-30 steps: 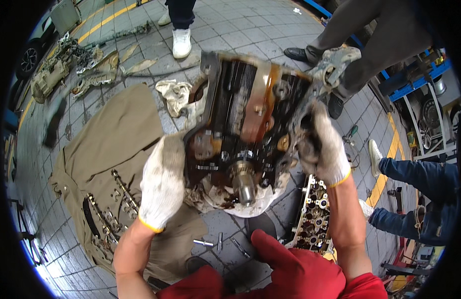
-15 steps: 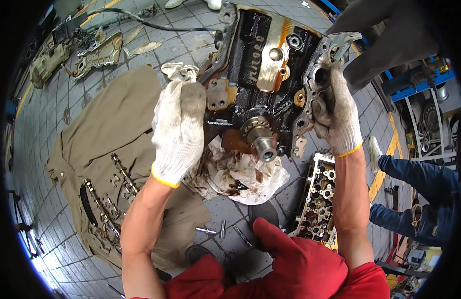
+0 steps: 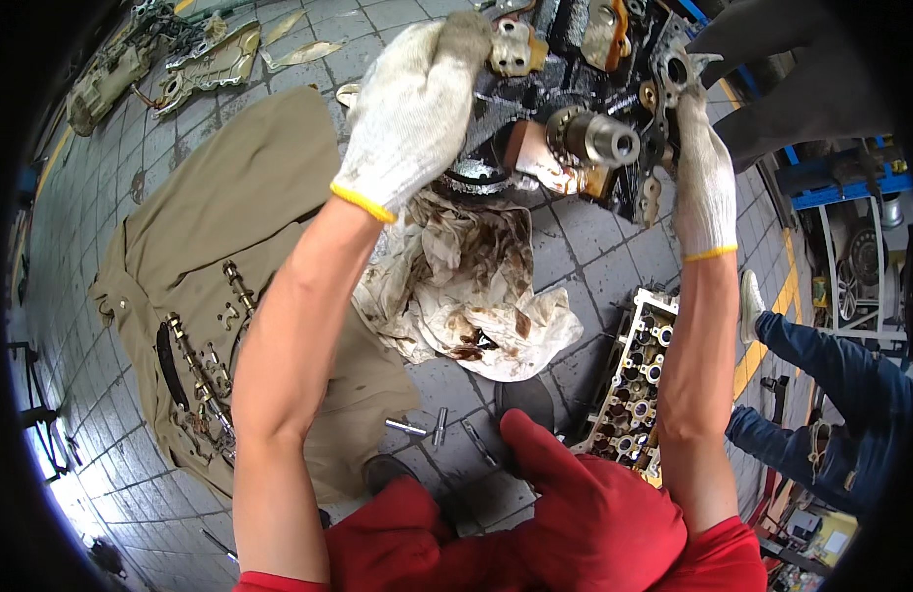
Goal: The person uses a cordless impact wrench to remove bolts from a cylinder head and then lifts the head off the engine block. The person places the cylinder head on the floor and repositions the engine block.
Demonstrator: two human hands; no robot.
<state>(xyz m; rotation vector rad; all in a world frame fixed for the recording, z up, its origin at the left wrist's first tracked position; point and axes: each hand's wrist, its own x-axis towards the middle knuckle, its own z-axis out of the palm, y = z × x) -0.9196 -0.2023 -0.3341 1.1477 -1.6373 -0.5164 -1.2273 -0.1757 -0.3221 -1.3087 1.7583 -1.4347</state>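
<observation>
Now higher in view | both hands grip engine block | rag uncovered

We see bare tiles at 3 o'clock of the oily rag. Cylinder head blocks 5 o'clock, loose bolts at 6.

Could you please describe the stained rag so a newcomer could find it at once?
Start at the dark engine block gripped by both gloved hands. Directly below it, on the grey tiled floor, lies the crumpled white rag. Brown oil stains distinguish it from the flat khaki cloth alongside.
</observation>
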